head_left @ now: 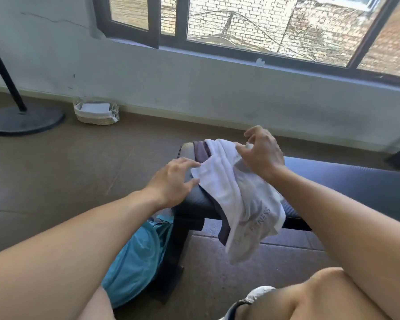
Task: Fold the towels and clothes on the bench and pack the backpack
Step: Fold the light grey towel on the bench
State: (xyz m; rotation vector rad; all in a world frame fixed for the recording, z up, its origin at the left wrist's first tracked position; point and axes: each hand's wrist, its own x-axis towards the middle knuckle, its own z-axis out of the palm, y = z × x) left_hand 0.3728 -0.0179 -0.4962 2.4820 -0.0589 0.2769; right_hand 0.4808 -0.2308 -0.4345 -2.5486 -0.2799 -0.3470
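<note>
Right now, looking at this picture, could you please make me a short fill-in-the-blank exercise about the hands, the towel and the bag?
1. The right hand pinches the white ____, which hangs over the bench edge.
2. The left hand is ____, fingers spread beside the cloth.
3. The blue backpack sits on the ____ beside the bench leg.
4. A small basket stands against the ____ under the window.

Missing words: towel; open; floor; wall

Wicker basket (pixel 96 114) (lined) beside lamp base (pixel 23 120).
</note>
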